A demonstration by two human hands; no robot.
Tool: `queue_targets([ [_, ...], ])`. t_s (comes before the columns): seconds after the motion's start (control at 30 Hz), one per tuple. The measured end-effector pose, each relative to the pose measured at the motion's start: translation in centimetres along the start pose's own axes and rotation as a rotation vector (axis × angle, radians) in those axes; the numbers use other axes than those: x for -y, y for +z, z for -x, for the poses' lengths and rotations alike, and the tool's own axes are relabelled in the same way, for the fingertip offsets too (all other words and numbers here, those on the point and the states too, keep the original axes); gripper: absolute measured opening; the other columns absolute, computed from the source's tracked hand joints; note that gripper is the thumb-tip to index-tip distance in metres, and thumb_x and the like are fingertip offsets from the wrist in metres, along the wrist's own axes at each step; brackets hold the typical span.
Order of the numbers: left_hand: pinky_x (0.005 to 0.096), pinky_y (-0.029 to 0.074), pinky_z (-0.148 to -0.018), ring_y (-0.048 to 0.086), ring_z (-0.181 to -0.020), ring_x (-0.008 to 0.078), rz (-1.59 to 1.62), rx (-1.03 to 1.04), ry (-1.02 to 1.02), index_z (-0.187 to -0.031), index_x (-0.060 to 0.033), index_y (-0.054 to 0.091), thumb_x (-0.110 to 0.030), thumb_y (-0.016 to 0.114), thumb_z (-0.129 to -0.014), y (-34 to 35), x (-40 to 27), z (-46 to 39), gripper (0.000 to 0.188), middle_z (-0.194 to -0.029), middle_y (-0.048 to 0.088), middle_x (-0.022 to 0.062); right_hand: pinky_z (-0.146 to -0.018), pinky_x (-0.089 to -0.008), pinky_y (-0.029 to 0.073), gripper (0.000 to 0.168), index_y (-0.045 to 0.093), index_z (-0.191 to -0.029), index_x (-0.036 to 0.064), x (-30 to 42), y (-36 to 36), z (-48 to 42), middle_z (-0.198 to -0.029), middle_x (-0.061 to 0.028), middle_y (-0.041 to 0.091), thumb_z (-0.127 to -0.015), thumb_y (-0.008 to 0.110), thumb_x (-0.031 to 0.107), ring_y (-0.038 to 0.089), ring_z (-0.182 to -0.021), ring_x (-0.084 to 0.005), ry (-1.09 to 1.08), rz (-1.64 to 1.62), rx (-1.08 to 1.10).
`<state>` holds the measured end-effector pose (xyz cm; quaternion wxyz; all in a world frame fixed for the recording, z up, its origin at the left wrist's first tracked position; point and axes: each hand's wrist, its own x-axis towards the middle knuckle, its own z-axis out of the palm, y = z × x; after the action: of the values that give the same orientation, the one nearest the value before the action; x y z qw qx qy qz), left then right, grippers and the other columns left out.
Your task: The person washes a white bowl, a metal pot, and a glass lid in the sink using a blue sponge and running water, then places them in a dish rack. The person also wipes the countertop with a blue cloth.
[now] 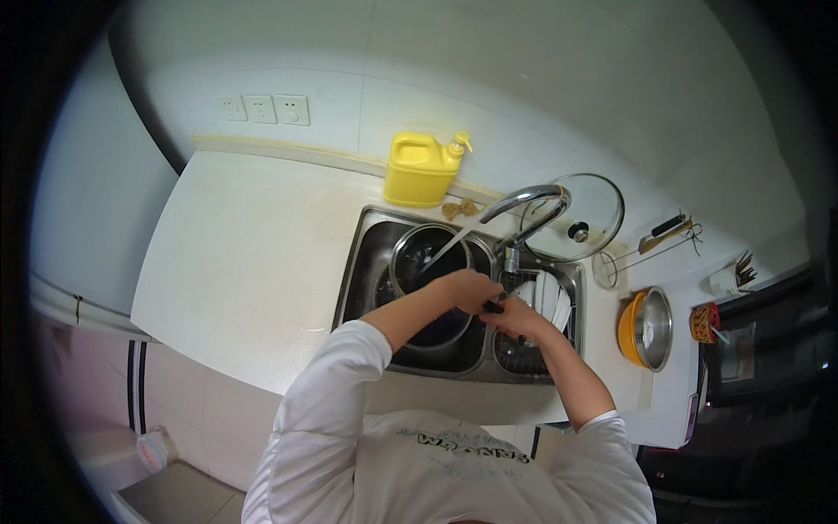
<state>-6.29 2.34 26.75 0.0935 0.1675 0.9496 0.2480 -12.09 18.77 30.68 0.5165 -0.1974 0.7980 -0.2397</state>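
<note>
Water runs from the chrome faucet [533,196] into a round metal-rimmed pan [429,252] in the left basin of the steel double sink [357,262]. Over the divider between the basins, my left hand [470,290] and my right hand [514,318] meet at a small black-handled item [492,307]. Fingers hide most of it, so I cannot tell what it is. My right hand is closed on its dark part; the grip of my left hand is partly hidden. White dishes [550,298] stand in a wire rack in the right basin, just beyond my right hand.
Behind the sink are a yellow pump jug [420,171], a brown scrubber [460,209] and a glass lid [589,216] leaning on the wall. To the right stand an orange bowl with a steel bowl [656,327], hanging utensils [664,232] and a chopstick holder [725,281].
</note>
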Motion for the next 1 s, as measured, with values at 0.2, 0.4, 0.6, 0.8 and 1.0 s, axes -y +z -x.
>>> queue_targets([
  [0.2, 0.0442, 0.04, -0.095, 0.046, -0.111, 0.0392, 0.18, -0.829, -0.524, -0.122, -0.0058, 0.049, -0.03, 0.069, -0.072, 2.3, 8.6, 8.4, 0.059, -0.119, 0.049, 0.0216, -0.035, -0.0236, 0.016, 0.042, 0.048, -0.068, 0.008, -3.1, 0.5, 0.9, -0.048, 0.0049, 0.034, -0.089, 0.058, 0.042, 0.026, -0.036, -0.0063, 0.035, -0.341, 0.021],
  [0.4, 0.0405, 0.051, -0.075, 0.063, -0.079, 0.0366, 0.436, -0.386, -1.06, -0.097, 0.0046, 0.06, -0.04, 0.057, -0.084, 6.6, 12.9, 13.2, 0.047, -0.088, 0.064, 0.0222, -0.035, -0.0232, 0.016, 0.044, 0.046, -0.066, 0.008, -2.8, 2.3, 0.7, -0.047, 0.0034, 0.034, -0.09, 0.055, 0.044, 0.026, -0.037, -0.0055, 0.113, -0.341, 0.17],
  [0.6, 0.0289, 0.049, -0.04, 0.061, -0.048, 0.016, 1.01, -0.451, -1.022, -0.08, 0.0021, 0.061, -0.019, 0.062, -0.084, 6.6, 11.2, 11.6, 0.022, -0.061, 0.061, 0.0096, -0.036, -0.0247, 0.019, 0.044, 0.049, -0.067, 0.007, -2.2, 2.7, -0.5, -0.046, 0.0027, 0.036, -0.086, 0.06, 0.045, 0.028, -0.037, -0.0074, 0.048, -0.343, 0.039],
  [0.8, 0.0298, 0.047, -0.039, 0.059, -0.043, 0.0186, 0.867, -0.493, -0.981, -0.07, 0.0041, 0.057, -0.012, 0.061, -0.078, 6.2, 12.0, 13.1, 0.019, -0.055, 0.058, 0.0127, -0.036, -0.0245, 0.023, 0.042, 0.05, -0.067, 0.006, -5.6, 2.8, -0.9, -0.047, 0.0024, 0.038, -0.087, 0.059, 0.041, 0.032, -0.037, -0.0077, -0.058, -0.336, 0.127],
  [1.0, 0.0426, 0.05, -0.071, 0.061, -0.082, 0.0374, 0.09, -0.597, -0.956, -0.077, -0.0031, 0.065, -0.021, 0.055, -0.07, -4.6, 5.2, 10.8, 0.021, -0.081, 0.064, 0.02, -0.067, -0.0315, 0.047, 0.032, 0.055, -0.097, -0.005, -8.7, 2.9, -6.3, -0.075, -0.0099, 0.057, -0.093, 0.046, 0.026, 0.056, -0.068, -0.0181, -0.266, -0.791, 0.425],
])
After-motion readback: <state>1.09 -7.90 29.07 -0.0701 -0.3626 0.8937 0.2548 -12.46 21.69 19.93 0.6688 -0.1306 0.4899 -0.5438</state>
